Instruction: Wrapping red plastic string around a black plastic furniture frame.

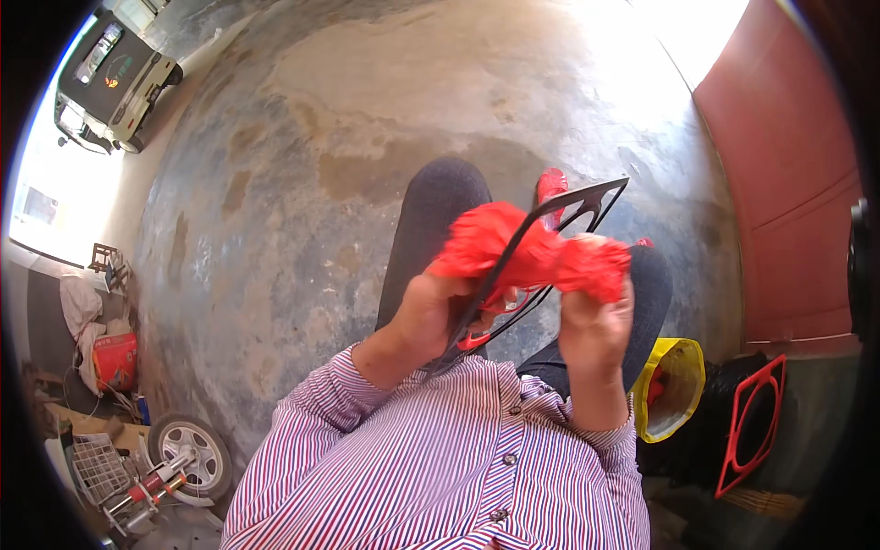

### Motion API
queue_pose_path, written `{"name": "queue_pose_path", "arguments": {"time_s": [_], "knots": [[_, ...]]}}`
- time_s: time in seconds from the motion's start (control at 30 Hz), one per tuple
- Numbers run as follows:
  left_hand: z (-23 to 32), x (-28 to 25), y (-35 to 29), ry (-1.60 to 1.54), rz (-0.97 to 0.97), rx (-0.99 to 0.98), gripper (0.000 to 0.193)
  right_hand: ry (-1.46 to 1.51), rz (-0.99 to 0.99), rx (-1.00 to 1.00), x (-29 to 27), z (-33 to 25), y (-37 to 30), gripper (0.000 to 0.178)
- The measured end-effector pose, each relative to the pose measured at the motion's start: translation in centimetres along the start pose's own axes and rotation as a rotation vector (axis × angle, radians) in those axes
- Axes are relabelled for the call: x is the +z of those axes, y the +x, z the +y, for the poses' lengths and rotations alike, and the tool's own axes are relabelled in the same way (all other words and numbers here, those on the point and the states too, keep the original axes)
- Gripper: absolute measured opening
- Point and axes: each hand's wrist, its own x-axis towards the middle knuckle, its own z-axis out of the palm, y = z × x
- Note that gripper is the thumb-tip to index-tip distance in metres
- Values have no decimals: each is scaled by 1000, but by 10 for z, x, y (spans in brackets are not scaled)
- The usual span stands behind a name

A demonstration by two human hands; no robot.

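Observation:
A bunched, crinkled length of thin red material (pixel 500 240), perhaps cloth or plastic film, stretches between my hands above my lap. My left hand (pixel 431 313) is closed on its left end, the fingers partly hidden behind it. Around the other end my right hand (pixel 596 323) is closed too, slightly blurred. A thin black frame (pixel 594 194) with a curved inner bar stands tilted between my arms, one side passing in front of the red material. Its lower end reaches my striped shirt. Whether my fingers also touch the frame cannot be made out.
A yellow-rimmed bag (pixel 694 403) with red stuff inside stands at my right, near a red frame (pixel 752 426) with a rounded opening. To the left lie a spoked wheel (pixel 190 456), a wire basket (pixel 99 467) and a red box (pixel 115 360). A three-wheeled vehicle (pixel 115 78) stands far left.

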Motion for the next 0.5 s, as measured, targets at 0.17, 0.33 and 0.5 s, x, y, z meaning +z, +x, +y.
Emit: {"name": "queue_pose_path", "arguments": {"time_s": [0.17, 0.33, 0.5], "knots": [[6, -14, 4, -13, -123, 149, 59, 169, 189, -75, -19, -35, 19, 61], [10, -27, 3, -67, -96, 194, 54, -21, 133, 4, -38, -40, 16, 65], [11, -34, 7, -86, -105, 187, 48, -30, 7, 130, -46, -22, -1, 64]]}}
